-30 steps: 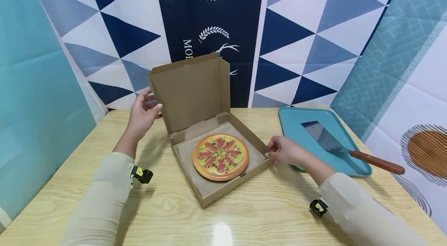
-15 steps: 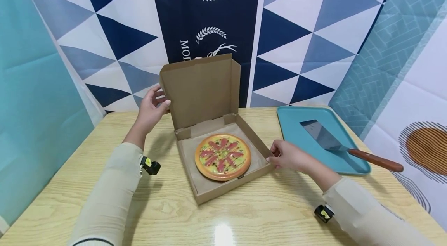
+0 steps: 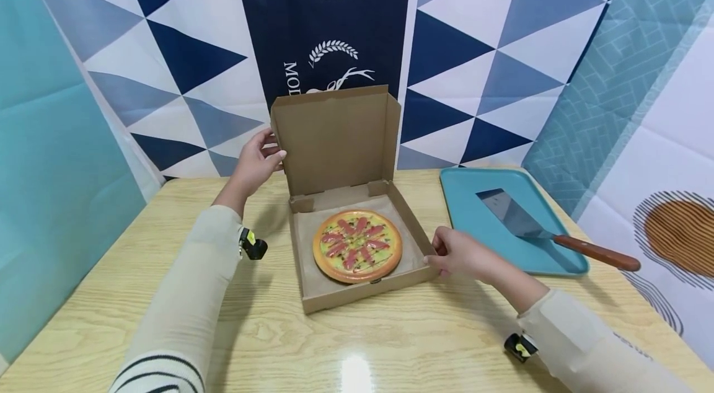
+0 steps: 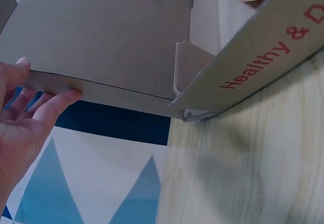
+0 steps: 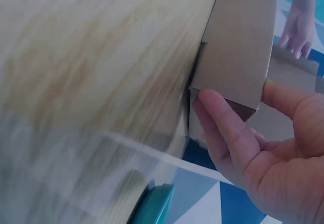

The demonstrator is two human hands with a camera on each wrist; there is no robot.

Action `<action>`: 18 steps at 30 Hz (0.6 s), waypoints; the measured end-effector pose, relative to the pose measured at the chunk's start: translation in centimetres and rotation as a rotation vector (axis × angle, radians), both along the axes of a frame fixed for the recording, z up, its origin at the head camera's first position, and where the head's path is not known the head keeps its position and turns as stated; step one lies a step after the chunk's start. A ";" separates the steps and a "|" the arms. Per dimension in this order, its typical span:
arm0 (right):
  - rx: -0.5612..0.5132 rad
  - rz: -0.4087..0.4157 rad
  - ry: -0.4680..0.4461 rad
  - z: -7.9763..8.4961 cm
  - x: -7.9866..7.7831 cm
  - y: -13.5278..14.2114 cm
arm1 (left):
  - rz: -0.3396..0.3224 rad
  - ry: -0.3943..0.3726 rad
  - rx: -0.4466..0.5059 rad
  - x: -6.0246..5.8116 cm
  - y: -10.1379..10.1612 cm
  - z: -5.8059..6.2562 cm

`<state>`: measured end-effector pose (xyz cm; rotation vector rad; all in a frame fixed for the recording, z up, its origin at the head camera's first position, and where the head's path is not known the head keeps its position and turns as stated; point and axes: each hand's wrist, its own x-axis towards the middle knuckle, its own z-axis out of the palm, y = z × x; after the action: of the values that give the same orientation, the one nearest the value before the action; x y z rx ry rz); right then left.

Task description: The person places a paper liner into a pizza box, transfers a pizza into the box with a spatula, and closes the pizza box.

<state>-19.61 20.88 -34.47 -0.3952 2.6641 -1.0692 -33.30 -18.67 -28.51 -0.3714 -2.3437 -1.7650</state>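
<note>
An open cardboard pizza box (image 3: 368, 295) sits on the table, its lid (image 3: 334, 139) standing up at the back. On the paper inside lies a round pizza (image 3: 357, 246) with red strips on a yellow top. My left hand (image 3: 255, 165) holds the lid's left edge, thumb on the inner side; the left wrist view shows its fingers (image 4: 53, 107) along the lid's side flap (image 4: 126, 100). At the front right corner of the box, my right hand (image 3: 460, 255) pinches the side wall between thumb and fingers. The right wrist view shows its fingertips at that corner (image 5: 225, 95).
A blue tray (image 3: 457, 194) lies to the right, close to my right hand. Across it rests a spatula (image 3: 515, 216), whose wooden handle (image 3: 597, 251) sticks out past the tray's right rim. Patterned cloth (image 3: 329, 21) hangs right behind the table's back edge.
Both hands have turned the box clockwise on the table. Its lid and my left hand have moved right, and its front left corner has swung left. The pizza stays inside.
</note>
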 end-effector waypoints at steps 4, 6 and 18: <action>0.021 -0.009 -0.004 0.0 0.3 -0.4 | -0.011 -0.024 -0.027 -0.5 0.3 0.3; 0.035 -0.015 0.001 0.0 0.6 -0.6 | -0.020 -0.032 -0.035 -0.7 0.4 0.4; 0.045 -0.022 0.037 -0.3 1.5 -1.7 | -0.072 -0.092 -0.055 -1.6 0.6 1.2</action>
<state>-18.09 19.14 -34.72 -0.3823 2.7261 -1.0151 -34.88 -18.02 -27.33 -0.3960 -2.4768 -1.7887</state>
